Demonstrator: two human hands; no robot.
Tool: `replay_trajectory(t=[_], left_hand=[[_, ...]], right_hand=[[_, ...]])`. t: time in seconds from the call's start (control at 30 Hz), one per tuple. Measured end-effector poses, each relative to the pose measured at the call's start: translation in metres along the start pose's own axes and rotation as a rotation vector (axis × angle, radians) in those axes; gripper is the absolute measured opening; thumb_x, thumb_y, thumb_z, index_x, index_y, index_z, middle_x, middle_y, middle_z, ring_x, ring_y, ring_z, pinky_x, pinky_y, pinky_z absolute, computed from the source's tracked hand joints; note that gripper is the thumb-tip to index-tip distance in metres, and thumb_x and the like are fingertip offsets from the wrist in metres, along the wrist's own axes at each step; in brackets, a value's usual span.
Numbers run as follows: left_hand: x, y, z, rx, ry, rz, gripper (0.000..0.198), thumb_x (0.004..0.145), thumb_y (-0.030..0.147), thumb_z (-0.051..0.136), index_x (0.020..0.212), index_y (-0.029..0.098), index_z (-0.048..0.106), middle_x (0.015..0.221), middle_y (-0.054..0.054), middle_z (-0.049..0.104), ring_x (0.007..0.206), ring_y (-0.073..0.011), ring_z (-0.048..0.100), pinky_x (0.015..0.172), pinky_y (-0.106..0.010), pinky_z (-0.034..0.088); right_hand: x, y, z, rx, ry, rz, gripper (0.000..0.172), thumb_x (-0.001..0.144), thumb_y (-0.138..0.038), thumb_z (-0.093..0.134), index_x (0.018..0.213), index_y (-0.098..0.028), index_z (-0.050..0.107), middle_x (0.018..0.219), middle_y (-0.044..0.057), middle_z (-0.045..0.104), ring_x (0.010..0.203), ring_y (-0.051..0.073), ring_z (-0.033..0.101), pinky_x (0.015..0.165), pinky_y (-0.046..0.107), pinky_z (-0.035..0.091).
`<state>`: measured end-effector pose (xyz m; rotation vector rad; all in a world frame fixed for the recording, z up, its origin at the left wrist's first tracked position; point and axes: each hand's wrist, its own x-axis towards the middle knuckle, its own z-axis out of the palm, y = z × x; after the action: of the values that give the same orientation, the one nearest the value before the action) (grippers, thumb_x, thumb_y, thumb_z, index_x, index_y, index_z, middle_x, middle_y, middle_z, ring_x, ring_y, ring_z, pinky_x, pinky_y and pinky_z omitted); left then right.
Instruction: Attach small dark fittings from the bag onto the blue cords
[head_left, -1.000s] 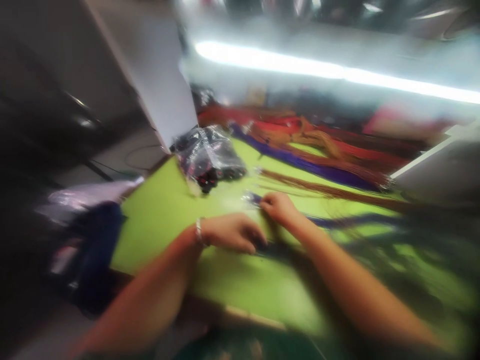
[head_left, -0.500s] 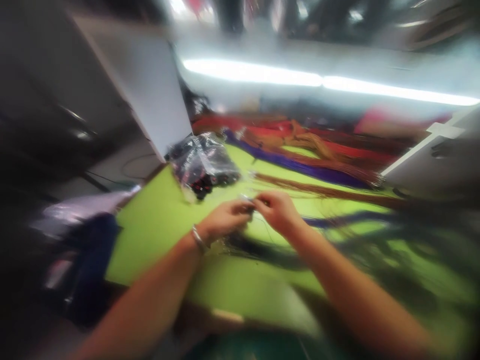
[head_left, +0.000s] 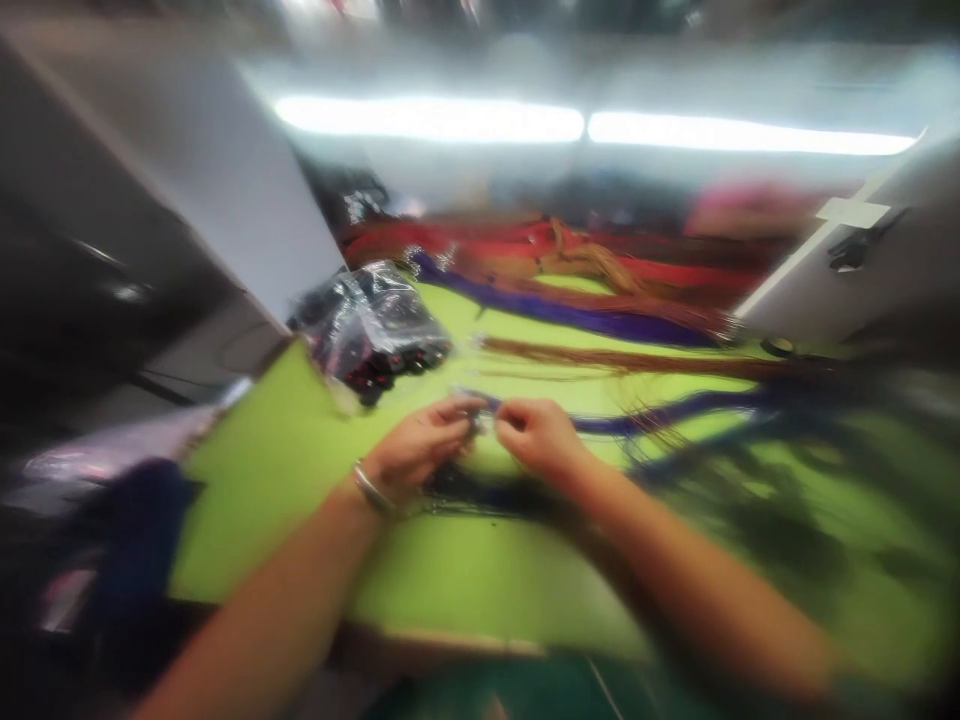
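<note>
My left hand, with a bracelet on its wrist, is closed in a pinch around a small whitish piece, too blurred to name. Just to its right is my right hand, fingers curled together; what they hold, if anything, is hidden. A narrow gap separates the two hands. Under and behind them runs a bundle of blue wires across the green table top. Closer to me, a dark wire bundle lies below the hands.
A clear plastic bag of black parts with red spots lies left of the hands. Brown wires, a purple bundle and red bundles stretch behind. Upright panels flank the table; a lit tube hangs above.
The hands, which met at the fingertips, are now slightly apart, the right one drawn away to the right. The whole view has shifted, so the surroundings appear further left.
</note>
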<state>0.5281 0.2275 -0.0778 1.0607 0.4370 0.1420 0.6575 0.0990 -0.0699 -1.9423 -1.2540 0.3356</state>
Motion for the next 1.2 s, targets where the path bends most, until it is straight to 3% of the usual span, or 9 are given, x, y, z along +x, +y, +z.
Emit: replay_trajectory(t=[0.3,0.63,0.77,1.0,1.2], left_hand=[[-0.001,-0.002,-0.002,0.062,-0.013,-0.004,0.04,0.068,0.023,0.073,0.107,0.018,0.064,0.08,-0.003,0.059,0.062,-0.0074,0.053,0.056,-0.02,0.041],[-0.001,-0.005,-0.002,0.198,0.011,0.038,0.04,0.07,0.028,0.072,0.107,0.017,0.063,0.073,-0.001,0.057,0.055,-0.0053,0.049,0.053,-0.019,0.04],[0.001,-0.011,-0.001,0.238,0.019,0.057,0.039,0.069,0.03,0.072,0.105,0.016,0.064,0.081,-0.003,0.06,0.055,-0.0058,0.05,0.053,-0.02,0.041],[0.003,-0.01,-0.001,0.165,0.035,0.044,0.042,0.069,0.029,0.072,0.107,0.015,0.063,0.081,-0.003,0.059,0.057,-0.0053,0.051,0.056,-0.019,0.043],[0.004,-0.013,-0.001,0.218,0.027,0.045,0.043,0.069,0.031,0.072,0.108,0.014,0.063,0.082,-0.005,0.061,0.056,-0.0056,0.052,0.056,-0.02,0.043]], right_hand=[[0.0,0.001,0.002,-0.05,-0.009,-0.062,0.015,0.072,-0.016,0.051,0.061,-0.016,0.061,0.053,-0.003,0.055,0.049,0.007,0.041,0.05,0.019,0.028],[-0.006,-0.002,0.002,-0.475,0.0,-0.297,0.018,0.079,-0.021,0.047,0.065,-0.017,0.057,0.064,0.003,0.06,0.055,0.011,0.045,0.053,0.024,0.025],[-0.006,0.001,0.006,-0.393,-0.039,-0.312,0.017,0.083,-0.019,0.045,0.073,-0.015,0.059,0.07,0.004,0.063,0.06,0.012,0.05,0.057,0.023,0.031],[-0.004,0.005,0.01,0.031,0.055,-0.041,0.011,0.075,-0.016,0.053,0.068,-0.016,0.061,0.061,-0.001,0.062,0.054,0.009,0.05,0.056,0.019,0.036],[-0.005,0.006,0.011,-0.032,0.055,-0.129,0.013,0.073,-0.015,0.052,0.065,-0.016,0.062,0.062,0.0,0.062,0.055,0.009,0.05,0.057,0.02,0.035]])
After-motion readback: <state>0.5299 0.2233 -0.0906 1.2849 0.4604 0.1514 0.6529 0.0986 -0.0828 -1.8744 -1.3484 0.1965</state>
